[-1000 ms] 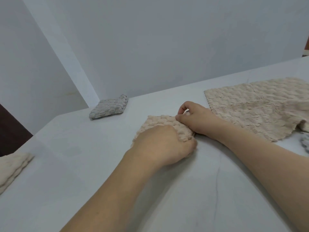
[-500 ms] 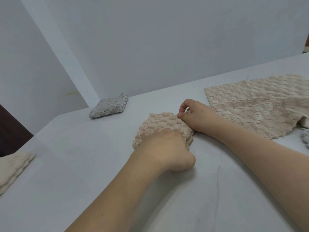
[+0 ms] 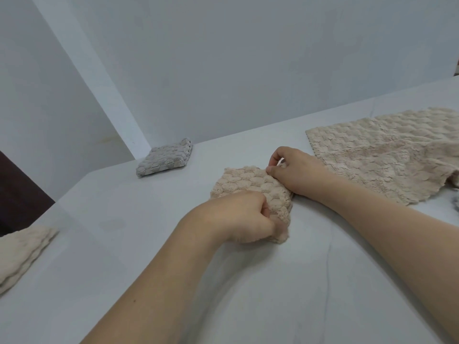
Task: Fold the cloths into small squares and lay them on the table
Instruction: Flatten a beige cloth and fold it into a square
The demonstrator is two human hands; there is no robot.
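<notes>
A small folded beige cloth (image 3: 250, 183) with a bubbly texture lies in the middle of the white table (image 3: 285, 281). My left hand (image 3: 244, 219) grips its near edge with curled fingers. My right hand (image 3: 296, 170) pinches its far right corner between thumb and fingers. An unfolded beige cloth (image 3: 387, 155) is spread flat to the right. A folded grey cloth (image 3: 165, 161) sits by the back wall, and a folded beige cloth (image 3: 21, 252) lies at the left table edge.
The white wall runs close behind the table. A bit of grey cloth (image 3: 455, 203) shows at the right frame edge. The table's left edge drops off next to the folded beige cloth, with dark floor beyond.
My left hand has slid back from on top of the cloth to its near edge, uncovering more of the folded top. My right hand stays pinching the far corner.
</notes>
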